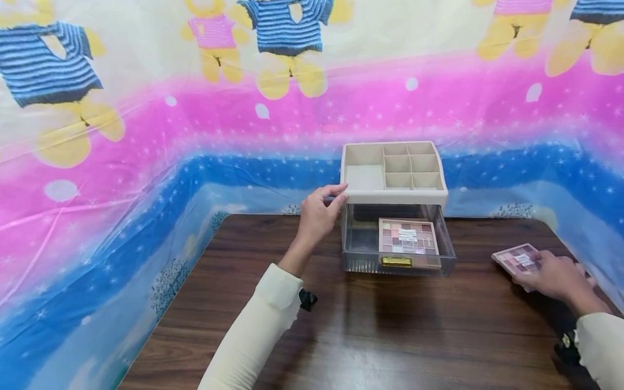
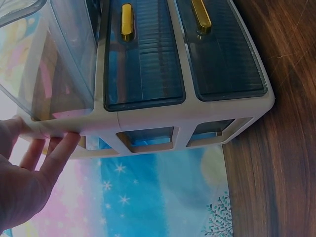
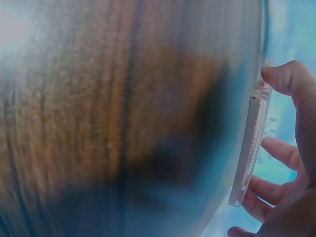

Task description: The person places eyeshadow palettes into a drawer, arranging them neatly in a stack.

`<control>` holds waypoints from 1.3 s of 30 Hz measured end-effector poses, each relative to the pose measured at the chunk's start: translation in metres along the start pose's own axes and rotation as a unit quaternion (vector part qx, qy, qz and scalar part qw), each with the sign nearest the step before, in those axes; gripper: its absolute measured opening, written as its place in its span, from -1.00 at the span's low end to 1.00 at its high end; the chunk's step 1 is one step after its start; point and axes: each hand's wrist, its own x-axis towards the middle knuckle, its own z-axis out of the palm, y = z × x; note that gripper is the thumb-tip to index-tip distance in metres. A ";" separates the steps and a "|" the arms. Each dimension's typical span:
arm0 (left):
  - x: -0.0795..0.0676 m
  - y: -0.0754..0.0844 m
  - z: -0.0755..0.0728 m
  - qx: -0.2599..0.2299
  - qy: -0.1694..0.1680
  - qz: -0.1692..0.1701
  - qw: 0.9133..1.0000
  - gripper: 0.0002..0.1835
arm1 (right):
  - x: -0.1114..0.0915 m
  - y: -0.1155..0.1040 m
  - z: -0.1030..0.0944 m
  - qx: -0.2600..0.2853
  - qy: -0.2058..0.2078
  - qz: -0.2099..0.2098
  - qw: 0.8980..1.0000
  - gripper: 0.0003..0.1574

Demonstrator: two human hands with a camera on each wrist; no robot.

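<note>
A cream drawer organizer (image 1: 394, 197) stands at the back of the table, its clear top drawer (image 1: 361, 264) pulled out. Inside that drawer lies an eyeshadow palette (image 1: 408, 236), pans facing up. My left hand (image 1: 318, 214) grips the organizer's left front edge just beside the open drawer; in the left wrist view its fingers (image 2: 61, 158) lie along the side frame. Over at the right side of the table, my right hand (image 1: 560, 276) holds a second eyeshadow palette (image 1: 518, 259) by its edges. The right wrist view shows this palette (image 3: 251, 140) edge-on, between thumb and fingers.
Two lower drawers (image 2: 143, 59) with gold handles are closed. The organizer's top has divided compartments (image 1: 411, 164). A dark wooden table (image 1: 380, 346) extends toward me, and a printed curtain (image 1: 302, 124) hangs close behind and around it.
</note>
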 end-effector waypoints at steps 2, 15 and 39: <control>0.001 0.000 0.000 0.000 -0.002 -0.001 1.000 -0.73 | -0.002 -0.002 -0.005 0.002 0.004 -0.021 1.000 0.27; 0.001 0.000 0.000 -0.004 -0.001 0.002 1.000 -0.72 | -0.019 -0.035 -0.050 -0.001 0.045 -0.140 0.989 0.14; 0.000 0.000 0.001 -0.003 0.000 0.000 1.000 -0.72 | -0.079 -0.123 -0.133 0.038 0.097 -0.342 0.934 0.01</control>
